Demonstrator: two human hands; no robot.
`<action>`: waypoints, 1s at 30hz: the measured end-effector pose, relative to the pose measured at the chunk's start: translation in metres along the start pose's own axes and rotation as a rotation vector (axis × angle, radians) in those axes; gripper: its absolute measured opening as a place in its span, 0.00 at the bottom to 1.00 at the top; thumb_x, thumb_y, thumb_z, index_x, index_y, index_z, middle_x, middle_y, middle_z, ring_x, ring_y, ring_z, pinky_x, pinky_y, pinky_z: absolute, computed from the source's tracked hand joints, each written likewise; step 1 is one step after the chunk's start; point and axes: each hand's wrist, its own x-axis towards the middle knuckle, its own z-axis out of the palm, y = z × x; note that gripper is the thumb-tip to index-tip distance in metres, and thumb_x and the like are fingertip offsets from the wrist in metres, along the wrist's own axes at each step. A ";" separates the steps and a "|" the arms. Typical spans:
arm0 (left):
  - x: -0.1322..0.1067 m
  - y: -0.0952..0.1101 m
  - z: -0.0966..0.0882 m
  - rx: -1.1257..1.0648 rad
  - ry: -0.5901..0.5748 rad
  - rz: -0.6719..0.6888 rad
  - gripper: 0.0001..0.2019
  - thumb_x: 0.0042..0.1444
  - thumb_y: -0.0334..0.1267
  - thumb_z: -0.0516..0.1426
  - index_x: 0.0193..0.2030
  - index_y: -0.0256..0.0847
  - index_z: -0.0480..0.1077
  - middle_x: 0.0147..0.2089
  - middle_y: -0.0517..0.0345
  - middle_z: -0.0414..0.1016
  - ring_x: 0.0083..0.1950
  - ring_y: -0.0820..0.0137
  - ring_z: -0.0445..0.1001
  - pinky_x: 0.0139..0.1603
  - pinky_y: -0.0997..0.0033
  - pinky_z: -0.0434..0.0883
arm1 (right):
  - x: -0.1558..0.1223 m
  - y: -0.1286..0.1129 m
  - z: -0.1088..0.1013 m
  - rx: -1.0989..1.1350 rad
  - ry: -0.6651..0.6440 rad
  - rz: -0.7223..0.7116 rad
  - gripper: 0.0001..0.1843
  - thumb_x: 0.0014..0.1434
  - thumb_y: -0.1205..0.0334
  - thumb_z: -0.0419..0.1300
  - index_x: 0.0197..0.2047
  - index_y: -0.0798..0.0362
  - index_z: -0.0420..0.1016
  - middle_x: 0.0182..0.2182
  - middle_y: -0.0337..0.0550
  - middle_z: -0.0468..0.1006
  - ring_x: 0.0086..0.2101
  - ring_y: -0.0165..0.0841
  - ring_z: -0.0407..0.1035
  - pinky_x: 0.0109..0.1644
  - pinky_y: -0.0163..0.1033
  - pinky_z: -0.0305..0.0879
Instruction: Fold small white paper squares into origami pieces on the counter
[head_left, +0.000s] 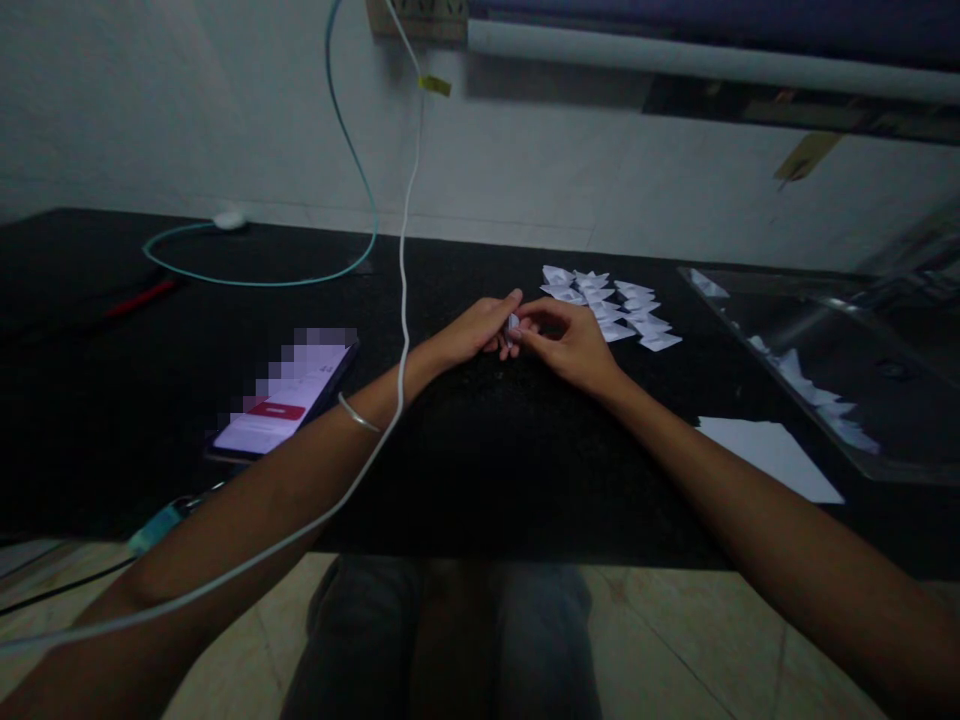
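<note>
A small piece of folded white paper point(514, 323) is pinched between my two hands over the black tabletop. My left hand point(484, 326) curls around it from the left, fingers closed. From the right, the thumb and fingertips of my right hand point(562, 335) press on it, and fingers partly cover it. Just beyond my right hand lie several white folded paper boats point(641, 312) in rows. A stack of blank white paper point(769, 457) rests on the table near my right forearm.
A lit phone point(281, 410) lies beside my left forearm. A white cable point(406, 260) hangs down across that arm. At the right, a clear sheet or tray point(750, 310) has more folded paper along its edge. A teal cable point(255, 283) loops at the back left.
</note>
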 end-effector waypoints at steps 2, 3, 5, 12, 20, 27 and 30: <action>0.000 0.000 0.000 0.011 0.007 -0.004 0.33 0.71 0.59 0.41 0.26 0.36 0.69 0.20 0.57 0.71 0.19 0.80 0.66 0.21 0.78 0.58 | 0.000 0.001 0.000 -0.050 0.008 -0.019 0.10 0.60 0.54 0.65 0.42 0.50 0.80 0.32 0.41 0.80 0.32 0.34 0.72 0.37 0.41 0.67; 0.001 0.000 0.000 0.017 0.010 -0.008 0.33 0.71 0.58 0.41 0.26 0.36 0.68 0.20 0.57 0.70 0.19 0.80 0.65 0.21 0.78 0.58 | 0.000 0.002 0.000 -0.071 0.012 -0.027 0.10 0.61 0.55 0.65 0.42 0.51 0.80 0.32 0.42 0.80 0.32 0.34 0.72 0.37 0.41 0.67; 0.002 -0.001 -0.001 0.030 0.011 -0.015 0.33 0.71 0.57 0.41 0.25 0.36 0.68 0.20 0.58 0.70 0.19 0.80 0.65 0.21 0.78 0.58 | 0.000 0.002 -0.001 -0.096 0.009 -0.042 0.10 0.61 0.56 0.64 0.43 0.51 0.80 0.32 0.42 0.80 0.32 0.34 0.72 0.38 0.42 0.67; 0.004 -0.003 -0.001 0.054 -0.004 -0.002 0.34 0.71 0.58 0.39 0.24 0.36 0.68 0.19 0.59 0.69 0.18 0.80 0.63 0.21 0.78 0.60 | 0.000 -0.003 -0.004 -0.240 0.029 -0.146 0.09 0.62 0.60 0.60 0.43 0.52 0.80 0.36 0.45 0.81 0.36 0.37 0.73 0.43 0.44 0.68; 0.005 -0.007 -0.001 0.055 0.012 -0.001 0.33 0.73 0.53 0.38 0.26 0.36 0.69 0.20 0.59 0.69 0.19 0.79 0.64 0.22 0.78 0.61 | -0.001 -0.007 0.000 -0.285 0.008 -0.141 0.09 0.62 0.58 0.61 0.43 0.52 0.78 0.32 0.43 0.79 0.31 0.34 0.69 0.39 0.42 0.66; 0.006 -0.006 0.000 0.043 0.023 -0.021 0.33 0.73 0.55 0.37 0.25 0.36 0.68 0.19 0.59 0.69 0.18 0.80 0.64 0.22 0.78 0.62 | -0.001 -0.004 -0.002 -0.288 -0.011 -0.146 0.09 0.64 0.61 0.59 0.45 0.51 0.79 0.38 0.46 0.81 0.37 0.37 0.73 0.42 0.44 0.67; 0.005 -0.006 0.000 0.039 0.027 -0.016 0.33 0.72 0.55 0.38 0.26 0.36 0.68 0.20 0.58 0.70 0.18 0.80 0.65 0.22 0.78 0.63 | -0.001 -0.004 -0.003 -0.284 -0.022 -0.149 0.10 0.63 0.63 0.59 0.46 0.51 0.79 0.39 0.46 0.81 0.38 0.38 0.73 0.44 0.46 0.68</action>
